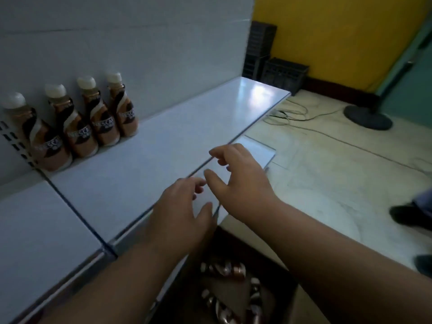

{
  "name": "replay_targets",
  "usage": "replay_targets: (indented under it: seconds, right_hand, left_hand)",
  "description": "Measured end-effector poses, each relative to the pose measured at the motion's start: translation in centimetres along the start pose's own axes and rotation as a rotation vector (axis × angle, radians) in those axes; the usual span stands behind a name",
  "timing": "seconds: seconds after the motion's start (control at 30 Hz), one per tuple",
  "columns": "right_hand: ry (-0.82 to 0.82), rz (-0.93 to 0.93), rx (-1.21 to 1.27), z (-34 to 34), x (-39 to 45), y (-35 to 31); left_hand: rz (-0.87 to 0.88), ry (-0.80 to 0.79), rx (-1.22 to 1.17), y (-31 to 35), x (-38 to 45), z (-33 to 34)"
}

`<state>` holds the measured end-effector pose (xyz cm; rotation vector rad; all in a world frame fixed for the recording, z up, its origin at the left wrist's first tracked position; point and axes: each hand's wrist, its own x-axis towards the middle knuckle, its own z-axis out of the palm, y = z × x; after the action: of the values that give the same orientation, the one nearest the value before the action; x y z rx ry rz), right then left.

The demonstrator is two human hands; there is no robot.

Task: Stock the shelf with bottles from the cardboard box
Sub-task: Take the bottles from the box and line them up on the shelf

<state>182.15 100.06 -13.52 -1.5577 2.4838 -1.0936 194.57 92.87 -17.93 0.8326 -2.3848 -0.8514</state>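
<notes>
Several brown coffee bottles (81, 127) with white caps stand in a row at the back left of the white shelf (163, 146). Below the shelf's front edge, an open cardboard box (264, 242) holds more bottles (224, 270) lying inside. My left hand (180, 206) hovers over the shelf's front edge, fingers spread, holding nothing. My right hand (240, 176) is just to its right, above the edge, fingers curled apart and empty. Both hands are above the box and well to the right of the standing bottles.
A lower shelf board (259, 150) sticks out under the top one. Black crates (275, 66) stand against the yellow wall at the back. A fan base (367, 116) and cables (294, 115) lie on the floor. Another person's shoe (409, 216) shows at the right edge.
</notes>
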Motion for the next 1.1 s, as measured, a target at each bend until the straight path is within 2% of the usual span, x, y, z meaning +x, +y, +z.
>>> replay_targets:
  seconds: [0.1,0.27,0.37,0.6,0.8,0.97,1.1]
  right_hand:
    - [0.031,0.096,-0.048,-3.3,-7.2,0.0]
    - [0.038,0.221,-0.082,-5.1,-16.4,-1.1]
    - [0.035,0.276,-0.038,-3.9,-19.0,-0.5]
    - [-0.085,0.432,-0.016,4.1,-19.8,6.7]
    - [-0.275,0.504,0.015,13.0,-19.7,13.7]
    - [-0.556,0.579,-0.014,20.3,-20.7,18.3]
    - [-0.810,0.565,-0.116,26.3,-22.2,21.1]
  left_hand:
    - [0.104,-0.102,-0.059,2.7,-5.6,2.3]
    - [0.076,-0.152,-0.111,3.3,-12.8,3.9]
    - [0.053,-0.238,-0.059,2.0,-15.7,4.6]
    - [-0.179,-0.392,0.002,-4.2,-16.6,11.1]
    - [-0.377,-0.465,0.067,-10.5,-15.5,17.7]
    - [-0.539,-0.540,0.073,-15.8,-16.2,21.9]
    - [-0.574,-0.602,0.073,-19.0,-16.9,24.9]
